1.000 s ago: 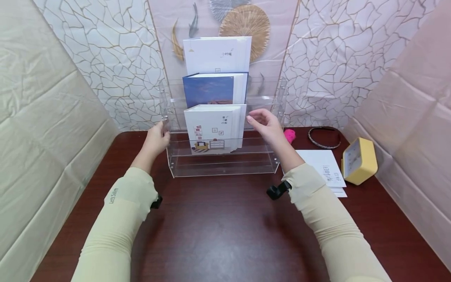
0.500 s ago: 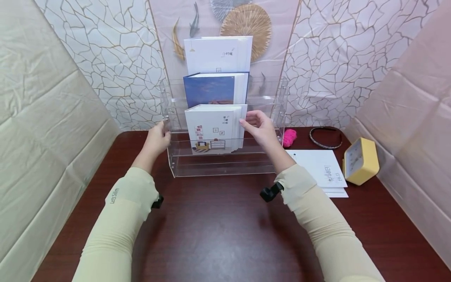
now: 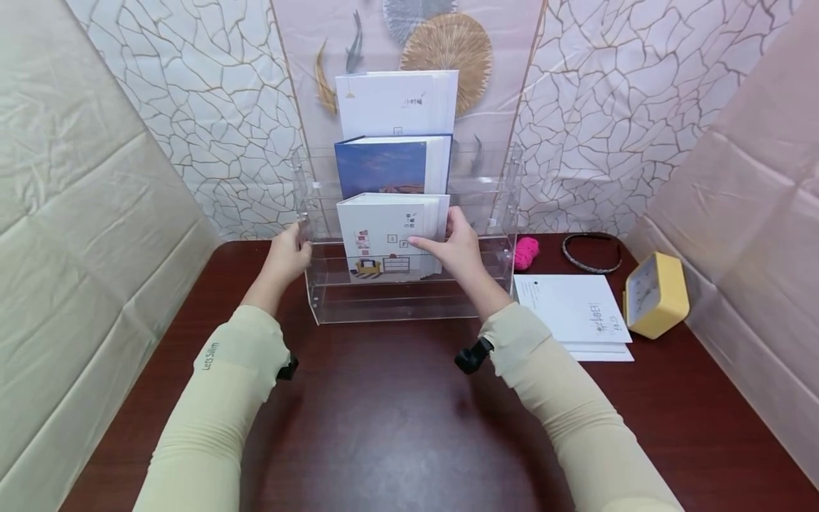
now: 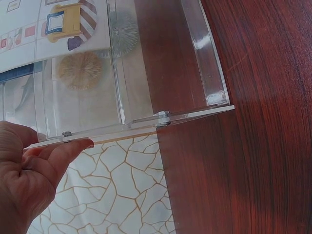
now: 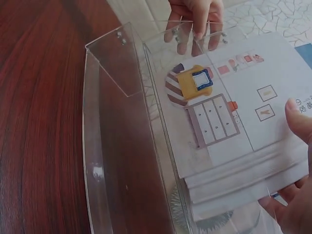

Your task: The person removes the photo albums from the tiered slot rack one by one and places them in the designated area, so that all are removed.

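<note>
A clear acrylic tiered rack (image 3: 397,311) stands on the dark red-brown table. In its front tier leans a white book (image 3: 367,224) with drawn furniture on its cover. My right hand (image 3: 462,252) holds this book by its right edge, thumb on the cover and the other fingers behind, as the right wrist view shows. My left hand (image 3: 285,256) grips the rack's left side panel (image 4: 112,131). Behind the front book stand a book with a blue-sky cover (image 3: 380,165) and, at the back, a taller white book (image 3: 377,107).
Right of the rack lie a pink ball of yarn (image 3: 526,252), a dark headband (image 3: 591,269) and white books or booklets (image 3: 566,302). A yellow clock (image 3: 668,295) stands near the right wall. Patterned cloth hangs behind the rack.
My right hand has moved left from beside the front book onto its right edge and taken hold of it. The left hand has stayed on the rack's side.
</note>
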A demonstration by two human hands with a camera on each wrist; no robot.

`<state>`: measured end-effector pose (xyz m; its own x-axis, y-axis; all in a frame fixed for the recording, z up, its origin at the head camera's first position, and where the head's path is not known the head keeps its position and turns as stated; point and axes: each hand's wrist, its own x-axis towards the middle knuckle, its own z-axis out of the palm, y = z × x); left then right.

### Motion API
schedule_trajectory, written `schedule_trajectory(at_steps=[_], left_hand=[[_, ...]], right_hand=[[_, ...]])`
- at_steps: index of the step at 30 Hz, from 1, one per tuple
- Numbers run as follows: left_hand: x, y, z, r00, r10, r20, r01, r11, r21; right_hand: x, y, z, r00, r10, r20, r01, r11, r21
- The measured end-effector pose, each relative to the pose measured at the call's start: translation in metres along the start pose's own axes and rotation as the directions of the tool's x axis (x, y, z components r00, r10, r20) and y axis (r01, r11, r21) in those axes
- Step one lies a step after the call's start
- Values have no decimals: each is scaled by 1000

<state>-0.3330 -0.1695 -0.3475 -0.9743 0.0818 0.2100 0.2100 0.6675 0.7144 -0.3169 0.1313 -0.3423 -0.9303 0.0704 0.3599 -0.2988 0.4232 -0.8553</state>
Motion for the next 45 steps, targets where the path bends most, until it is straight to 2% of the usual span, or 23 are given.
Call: schedule_trajectory(at_steps=[6,14,22,26,32,45], left_hand=[[1,-2,2,1000,3,4,-3,1000,-1],[1,-2,3,1000,-2,4,2,1000,3],[0,0,2,1000,-9,3,8,999,33],[0,1,0,1000,-4,-5,4,999,38],[-1,0,-1,1000,2,-12,-1,998,56],[-1,1,-2,1000,25,-11,-24,998,52]], right_hand=[[2,1,5,999,1,-53,-2,1000,-11],[5,-9,8,998,-37,-56,35,999,-39],[14,-29,13,990,-137,14,137,976,-168],[21,-39,15,980,-186,76,198,962,-187],[28,-47,19,961,-247,124,265,951,-158],[29,-50,23,952,-289,100,292,956,-18]])
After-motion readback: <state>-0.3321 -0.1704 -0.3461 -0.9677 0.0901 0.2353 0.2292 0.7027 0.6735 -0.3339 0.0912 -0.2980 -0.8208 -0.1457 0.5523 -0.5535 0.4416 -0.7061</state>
